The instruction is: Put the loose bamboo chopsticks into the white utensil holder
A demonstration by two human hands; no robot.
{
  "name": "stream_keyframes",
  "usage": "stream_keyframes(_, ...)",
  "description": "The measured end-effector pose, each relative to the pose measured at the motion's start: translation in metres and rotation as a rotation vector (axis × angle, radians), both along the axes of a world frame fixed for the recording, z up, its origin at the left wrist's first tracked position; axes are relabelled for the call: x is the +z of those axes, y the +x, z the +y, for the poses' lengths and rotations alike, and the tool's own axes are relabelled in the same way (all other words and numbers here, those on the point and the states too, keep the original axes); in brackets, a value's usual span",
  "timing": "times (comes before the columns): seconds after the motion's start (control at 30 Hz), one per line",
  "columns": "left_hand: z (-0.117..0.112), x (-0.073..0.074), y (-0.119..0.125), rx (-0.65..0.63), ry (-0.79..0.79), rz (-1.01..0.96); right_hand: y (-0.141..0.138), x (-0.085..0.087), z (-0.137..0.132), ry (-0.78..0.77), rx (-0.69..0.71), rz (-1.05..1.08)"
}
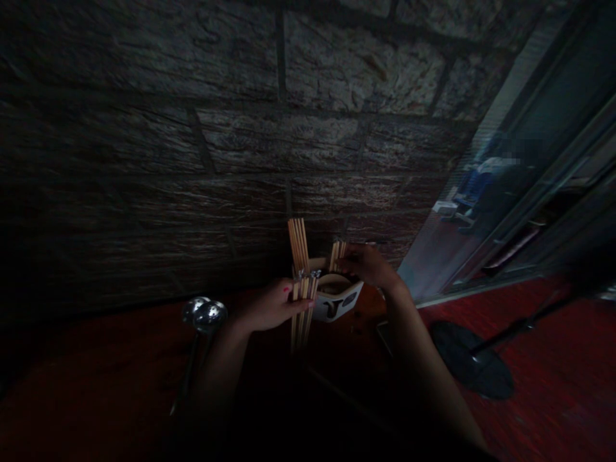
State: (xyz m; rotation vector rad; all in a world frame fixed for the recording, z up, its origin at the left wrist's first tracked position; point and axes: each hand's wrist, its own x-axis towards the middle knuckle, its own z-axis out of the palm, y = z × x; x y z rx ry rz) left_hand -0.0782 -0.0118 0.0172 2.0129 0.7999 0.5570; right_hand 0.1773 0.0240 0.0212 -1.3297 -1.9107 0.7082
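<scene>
A white container [339,308] with a dark print on its front stands on the table against the stone wall. Wooden chopsticks [298,240] stand upright at its back left. My left hand [274,305] is closed around a bundle of chopsticks [303,289] with silvery tops, just in front of the container's left side. Over the back right of the container, my right hand [368,264] has its fingers closed on another small bunch of chopsticks [337,255]. The lower ends of that bunch are hidden by the rim. Dim light blurs the fingertips.
Two shiny metal ladles [210,316] lie left of my left forearm. A dark flat object [384,337] rests beside my right forearm. On the red floor at right is a round black stand base [471,359]. A glass door [433,256] adjoins the stone wall [240,141].
</scene>
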Motion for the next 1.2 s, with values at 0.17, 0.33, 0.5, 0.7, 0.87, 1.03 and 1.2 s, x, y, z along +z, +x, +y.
stream_keyframes(0.17, 0.000, 0.001, 0.001, 0.000, -0.002, 0.004, 0.002, -0.001, 0.000, -0.008, 0.027, 0.053)
stream_keyframes(0.33, 0.000, 0.002, 0.001, 0.003, -0.008, 0.008, 0.002, -0.007, 0.004, -0.010, 0.036, 0.051)
stream_keyframes(0.5, 0.000, 0.000, 0.001, -0.006, -0.011, -0.003, 0.000, -0.005, 0.003, -0.039, 0.052, 0.067)
stream_keyframes(0.7, -0.002, 0.002, 0.001, 0.017, -0.036, 0.009, -0.002, -0.001, 0.000, -0.080, 0.119, 0.133)
stream_keyframes(0.87, -0.002, 0.004, 0.001, 0.006, -0.009, 0.004, -0.003, -0.006, 0.003, -0.050, 0.107, 0.159)
stream_keyframes(1.03, -0.001, 0.003, 0.001, -0.011, 0.001, 0.010, -0.005, -0.007, 0.006, -0.025, 0.081, 0.084)
stream_keyframes(1.2, 0.000, 0.001, 0.001, -0.003, 0.003, 0.010, -0.004, -0.012, 0.010, 0.023, 0.029, 0.054)
